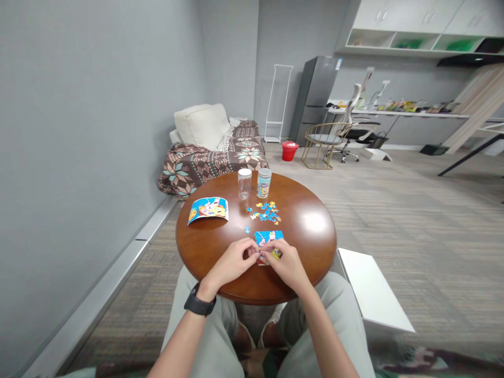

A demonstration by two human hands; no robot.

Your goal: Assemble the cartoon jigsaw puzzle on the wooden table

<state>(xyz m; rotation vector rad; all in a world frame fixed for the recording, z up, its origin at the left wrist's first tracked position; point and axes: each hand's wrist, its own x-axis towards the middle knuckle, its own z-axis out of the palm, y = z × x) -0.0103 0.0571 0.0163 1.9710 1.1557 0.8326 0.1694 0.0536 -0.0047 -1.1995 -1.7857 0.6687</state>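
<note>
On the round wooden table, a partly joined jigsaw puzzle with a blue cartoon picture lies in front of me, its lower part covered by my fingers. My left hand and my right hand meet at its left side, thumbs and forefingers pinched together. A tiny bit of colour shows between the fingertips, apparently a jigsaw piece mostly hidden by them. Beyond the puzzle lies a pile of loose jigsaw pieces, blue and yellow. One stray blue piece sits above my left hand.
A clear jar with a white lid and a printed jar stand at the back of the table. A curved picture sheet lies at left. A white box is right of my knees; a covered sofa stands behind.
</note>
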